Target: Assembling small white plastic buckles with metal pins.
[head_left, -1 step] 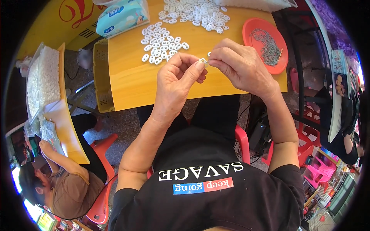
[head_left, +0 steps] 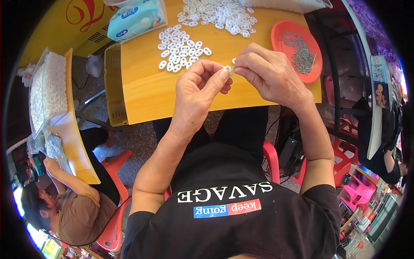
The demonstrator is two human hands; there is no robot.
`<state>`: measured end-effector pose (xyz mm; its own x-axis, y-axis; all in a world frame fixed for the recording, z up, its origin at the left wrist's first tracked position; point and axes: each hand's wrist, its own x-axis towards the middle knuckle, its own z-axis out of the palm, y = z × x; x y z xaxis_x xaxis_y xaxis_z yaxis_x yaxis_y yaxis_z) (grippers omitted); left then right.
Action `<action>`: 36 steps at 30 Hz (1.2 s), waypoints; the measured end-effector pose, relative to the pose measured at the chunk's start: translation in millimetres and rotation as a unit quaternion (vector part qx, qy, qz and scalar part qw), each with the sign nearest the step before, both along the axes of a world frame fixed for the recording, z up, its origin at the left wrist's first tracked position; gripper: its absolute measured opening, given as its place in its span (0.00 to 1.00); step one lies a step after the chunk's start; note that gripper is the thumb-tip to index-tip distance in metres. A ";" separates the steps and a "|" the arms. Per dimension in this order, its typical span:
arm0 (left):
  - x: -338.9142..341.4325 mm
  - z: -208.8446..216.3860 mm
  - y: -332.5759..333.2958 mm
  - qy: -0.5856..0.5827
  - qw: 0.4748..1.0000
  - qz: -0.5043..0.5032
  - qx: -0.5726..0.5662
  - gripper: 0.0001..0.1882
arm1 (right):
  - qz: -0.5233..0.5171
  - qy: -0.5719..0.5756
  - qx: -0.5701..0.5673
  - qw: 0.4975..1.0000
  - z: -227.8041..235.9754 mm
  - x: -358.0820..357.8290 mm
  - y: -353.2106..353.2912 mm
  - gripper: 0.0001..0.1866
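Note:
My left hand (head_left: 200,86) pinches a small white two-holed plastic piece (head_left: 227,69) between thumb and forefinger above the table's near half. Close against it, my right hand (head_left: 269,71) is closed in a pinch at the piece's right end. A tiny grey metal bit shows at those right fingertips, too small to name surely. Beyond my left hand lies a loose group of similar white oval pieces (head_left: 183,51). A larger heap of them (head_left: 222,15) sits farther back. To the right, a red plastic dish (head_left: 313,52) holds many thin grey metal pins (head_left: 302,54).
A blue tissue pack (head_left: 138,21) stands at the table's far left, and a bag of white pieces (head_left: 289,3) at the back. One white piece lies behind my right fingertips. At left, a co-worker (head_left: 82,207) sits on a red chair by another table (head_left: 79,146).

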<state>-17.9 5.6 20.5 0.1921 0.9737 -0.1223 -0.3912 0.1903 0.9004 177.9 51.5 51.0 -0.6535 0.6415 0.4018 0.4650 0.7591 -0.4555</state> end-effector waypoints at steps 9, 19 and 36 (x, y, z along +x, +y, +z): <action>-1.9 6.9 -0.5 0.032 0.999 -0.023 0.025 0.08 | 0.045 0.054 -0.062 0.996 4.2 -1.8 -2.1 0.05; -0.8 4.1 0.6 0.052 0.998 -0.023 0.031 0.08 | 0.056 0.067 -0.100 0.991 -3.1 -0.7 -3.1 0.05; 3.0 -12.4 0.6 0.023 0.999 0.017 0.020 0.07 | 0.006 0.096 -0.054 0.994 -32.5 -9.7 -7.4 0.05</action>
<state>-14.9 6.2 8.1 0.1544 0.9839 -0.0905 -0.3554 0.1407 0.9241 168.2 44.1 18.6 -0.5794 0.6804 0.4488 0.3531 0.7058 -0.6141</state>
